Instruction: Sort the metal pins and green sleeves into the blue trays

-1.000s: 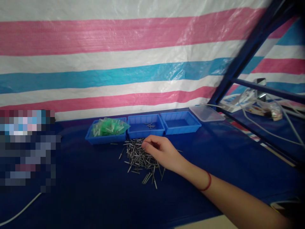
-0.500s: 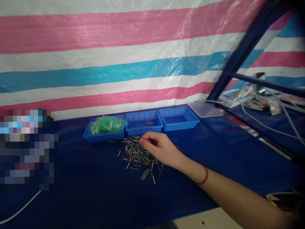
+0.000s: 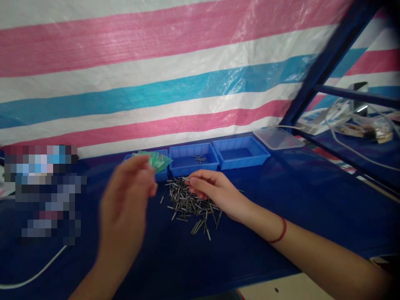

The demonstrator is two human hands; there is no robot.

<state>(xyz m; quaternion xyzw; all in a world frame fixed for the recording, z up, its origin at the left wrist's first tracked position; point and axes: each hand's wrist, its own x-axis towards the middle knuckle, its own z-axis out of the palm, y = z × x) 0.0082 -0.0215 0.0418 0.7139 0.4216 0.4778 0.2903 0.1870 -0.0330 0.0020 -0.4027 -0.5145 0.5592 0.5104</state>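
My right hand (image 3: 217, 189) is over a loose pile of blind rivets (image 3: 184, 200), thumb and forefinger pinched together. A small light tip at the fingertips looks like one rivet. My left hand (image 3: 126, 200) is raised on the left, smeared by motion; its fingers look curled, and whether it holds anything does not show. Behind it, partly hidden, a clear bag with green contents (image 3: 161, 160) lies in the left blue bin. Just beyond the pile, the middle blue bin (image 3: 194, 168) contains several rivets (image 3: 199, 158).
A third blue bin (image 3: 242, 157) stands at the right of the row, beside a clear plastic lid (image 3: 279, 138). A blue metal frame (image 3: 328, 66) rises on the right. Striped sheeting (image 3: 156, 96) hangs behind the dark blue tabletop (image 3: 175, 262). A white cable (image 3: 40, 277) lies at left.
My left hand has come into view from the lower left. The right hand stays over the pile, its fingers slightly shifted. The whole view has turned a little.
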